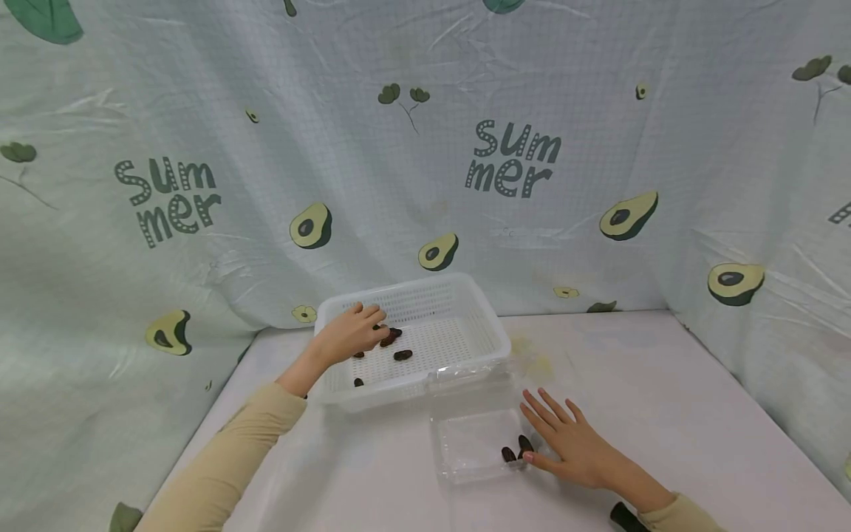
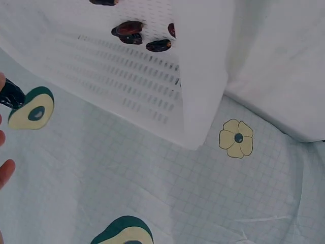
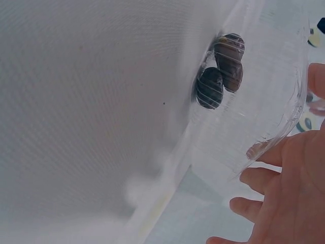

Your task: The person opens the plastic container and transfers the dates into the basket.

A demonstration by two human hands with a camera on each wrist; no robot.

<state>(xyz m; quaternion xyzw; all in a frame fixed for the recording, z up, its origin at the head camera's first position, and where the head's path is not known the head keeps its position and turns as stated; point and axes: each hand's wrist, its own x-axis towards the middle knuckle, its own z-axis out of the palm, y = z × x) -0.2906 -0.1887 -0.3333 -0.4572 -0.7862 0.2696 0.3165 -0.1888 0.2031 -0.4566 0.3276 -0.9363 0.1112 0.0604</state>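
My left hand point(image 1: 349, 331) reaches over a white perforated plastic basket point(image 1: 488, 314). Its fingertips pinch a dark, glossy date point(image 2: 11, 95), seen at the edge of the left wrist view. Several more dates lie on the basket floor, among them one date point(image 1: 402, 355) near the middle. In front of the basket stands a clear plastic box point(image 1: 465, 440), its lid part leaning toward the basket. Dates point(image 3: 209, 87) sit together in its near right corner. My right hand point(image 1: 581, 447) rests at the box's right side, fingers spread, with a fingertip against the clear wall.
A white cover lies over the table point(image 1: 618, 369). Behind it hangs a pale curtain point(image 1: 372, 162) printed with avocados and lettering, close to the basket's back rim. A dark cylindrical object point(image 1: 625, 517) shows beside the right wrist at the front edge.
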